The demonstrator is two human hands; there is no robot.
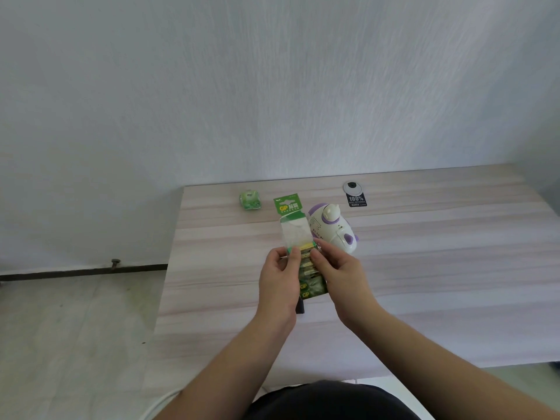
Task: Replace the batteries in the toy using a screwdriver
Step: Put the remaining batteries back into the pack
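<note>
Green battery pack [303, 256], both hands [280, 275] pinching

Readable text, as I see it:
- Battery pack [295, 234] in my hands: white "GP" logo on the green header card, followed by Chinese characters I cannot read; "GP" repeated twice on the green lower wrap.
- Black tag [356, 200] on the surface: "100%" in white; the smaller line beneath is illegible.
</note>
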